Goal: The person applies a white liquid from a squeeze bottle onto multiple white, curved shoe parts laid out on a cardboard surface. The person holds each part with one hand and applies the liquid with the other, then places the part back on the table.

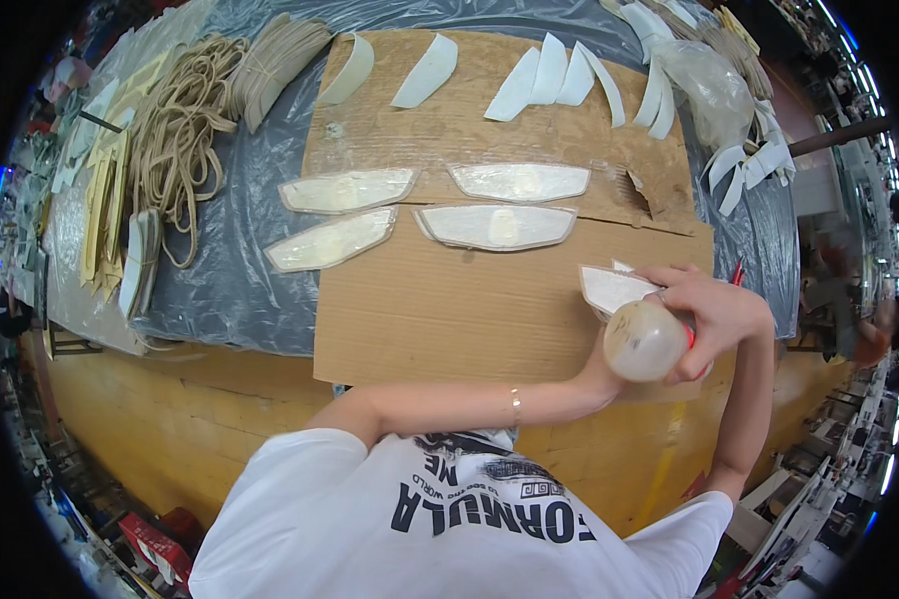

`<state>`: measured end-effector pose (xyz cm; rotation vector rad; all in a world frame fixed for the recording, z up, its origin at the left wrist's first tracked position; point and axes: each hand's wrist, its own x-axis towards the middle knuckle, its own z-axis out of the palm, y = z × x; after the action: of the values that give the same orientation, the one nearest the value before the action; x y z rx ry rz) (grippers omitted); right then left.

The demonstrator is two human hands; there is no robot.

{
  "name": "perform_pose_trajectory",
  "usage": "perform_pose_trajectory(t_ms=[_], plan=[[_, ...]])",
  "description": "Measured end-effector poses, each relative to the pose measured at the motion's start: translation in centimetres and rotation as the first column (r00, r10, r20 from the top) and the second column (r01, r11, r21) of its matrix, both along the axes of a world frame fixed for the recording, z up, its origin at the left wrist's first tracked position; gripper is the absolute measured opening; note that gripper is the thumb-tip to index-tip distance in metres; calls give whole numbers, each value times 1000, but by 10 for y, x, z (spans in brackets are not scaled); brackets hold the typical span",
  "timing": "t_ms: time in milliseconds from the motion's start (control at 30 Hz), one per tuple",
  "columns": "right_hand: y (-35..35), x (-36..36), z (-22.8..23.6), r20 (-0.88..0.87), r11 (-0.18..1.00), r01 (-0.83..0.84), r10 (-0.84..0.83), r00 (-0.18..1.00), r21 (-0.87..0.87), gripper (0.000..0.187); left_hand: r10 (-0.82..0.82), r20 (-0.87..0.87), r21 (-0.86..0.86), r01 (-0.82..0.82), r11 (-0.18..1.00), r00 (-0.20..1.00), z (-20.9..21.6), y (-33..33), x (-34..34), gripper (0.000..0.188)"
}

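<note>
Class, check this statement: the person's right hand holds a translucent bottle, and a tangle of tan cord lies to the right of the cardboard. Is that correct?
Not quite: the side is wrong. The head view shows the tangle of tan cord to the left of the cardboard. The right hand does hold the translucent bottle.

A cloudy bottle (639, 341), rounded end upward, partly hides a white tan-edged piece (612, 289).

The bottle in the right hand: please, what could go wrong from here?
In this view, the bottle overlaps the white piece, so a spot there might be missed. The cardboard has a torn flap near the laid-out pieces; one could catch on it if slid.
</note>
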<state>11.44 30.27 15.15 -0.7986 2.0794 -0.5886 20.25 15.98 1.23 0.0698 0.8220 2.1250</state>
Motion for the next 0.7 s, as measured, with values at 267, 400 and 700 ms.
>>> perform_pose_trajectory(t_ms=[267, 400, 700], plan=[[75, 16, -36, 164, 957, 270, -252, 954, -103, 80, -199, -44, -283, 179, 942, 979, -3, 61, -10, 51], [84, 25, -39, 159, 947, 311, -295, 942, -84, 85, -455, 65, -86, 459, 884, 888, -2, 40, -23, 39], [57, 96, -39, -40, 199, 824, -977, 211, -531, 55, -709, -700, -512, -755, 410, 89, 26, -162, -88, 65]])
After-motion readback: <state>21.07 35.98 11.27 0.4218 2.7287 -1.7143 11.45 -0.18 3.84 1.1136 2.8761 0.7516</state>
